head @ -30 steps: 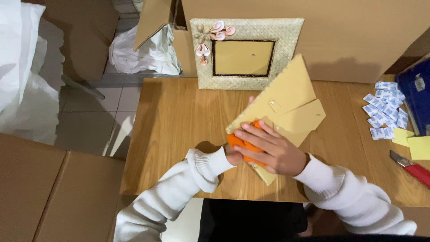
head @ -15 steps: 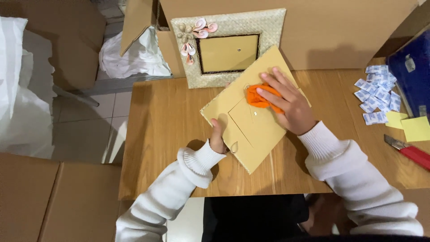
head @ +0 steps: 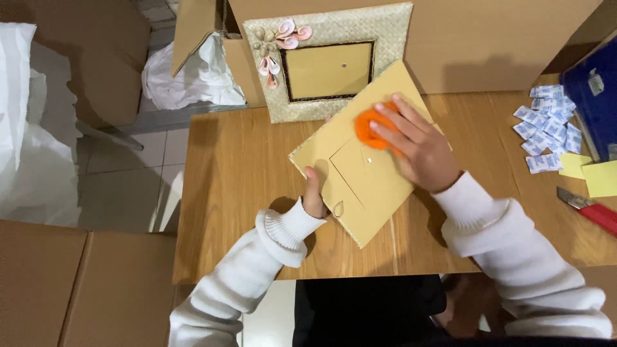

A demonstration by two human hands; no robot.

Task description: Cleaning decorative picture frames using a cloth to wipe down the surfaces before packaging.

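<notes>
The right hand (head: 418, 151) presses an orange cloth (head: 371, 128) onto a brown board (head: 363, 167) lying mid-desk (head: 238, 193). The left hand (head: 315, 196) pinches the board's near-left edge. A woven frame (head: 334, 58) stands behind.

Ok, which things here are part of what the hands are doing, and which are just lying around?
In use: tan cardboard backing panel, orange cloth, left hand, right hand.
Lying about: woven shell-trimmed picture frame, small white-blue sachets, yellow sticky notes, red utility knife.
</notes>
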